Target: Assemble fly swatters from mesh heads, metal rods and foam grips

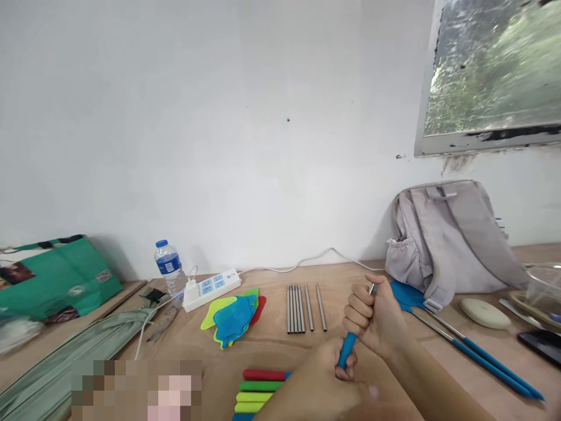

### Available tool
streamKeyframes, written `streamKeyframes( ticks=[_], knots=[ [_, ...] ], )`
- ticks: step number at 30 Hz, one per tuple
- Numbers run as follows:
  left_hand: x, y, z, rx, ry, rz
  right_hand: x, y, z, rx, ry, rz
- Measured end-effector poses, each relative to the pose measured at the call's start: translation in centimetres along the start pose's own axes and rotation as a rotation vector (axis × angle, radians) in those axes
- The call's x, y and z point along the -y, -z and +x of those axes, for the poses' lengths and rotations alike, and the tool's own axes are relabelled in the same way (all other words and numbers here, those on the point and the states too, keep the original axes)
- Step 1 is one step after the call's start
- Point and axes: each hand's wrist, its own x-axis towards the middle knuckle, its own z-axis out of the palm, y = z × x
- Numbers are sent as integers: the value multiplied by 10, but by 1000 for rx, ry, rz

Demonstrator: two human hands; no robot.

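My left hand is closed around a blue handle sleeve, which stands tilted. Just above it, my right hand wraps around a thin metal rod whose tip shows over the fist. The rod and sleeve line up, but my fingers cover where they meet. Left of my hands lie several metal rods side by side. Nearer me, partly behind my left forearm, are coloured handle sleeves: red, green, yellow and blue.
Coloured mesh swatter heads lie piled beside a white power strip and a water bottle. Rightward are blue-handled swatters, a grey backpack, a beige oval object and a phone. A green bag stands far left.
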Motion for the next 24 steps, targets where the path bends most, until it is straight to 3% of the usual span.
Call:
streamKeyframes(
  ticks=[4, 8, 12, 15, 17, 19, 21, 24],
  knots=[
    [13, 2, -8, 204, 135, -403, -2, -5, -4, 38, -105, 137],
    [25, 5, -19, 302, 83, -631, -13, -11, -8, 107, -174, 198],
    [31, 4, -31, 375, 35, -708, -22, -16, -9, 160, -174, 76],
    [40, 10, -43, 256, 112, -555, 5, -3, -10, 58, 16, -36],
    [49, 20, -56, 147, 153, -434, 39, 16, -12, -90, 375, -21],
    [58, 34, -70, 88, 159, -385, 69, 37, -16, -144, 619, -26],
    [65, 45, -80, 42, 150, -372, 81, 52, -18, -192, 629, -106],
    [75, 44, -74, -84, 140, -292, 61, 57, -13, -154, 442, -316]
  ],
)
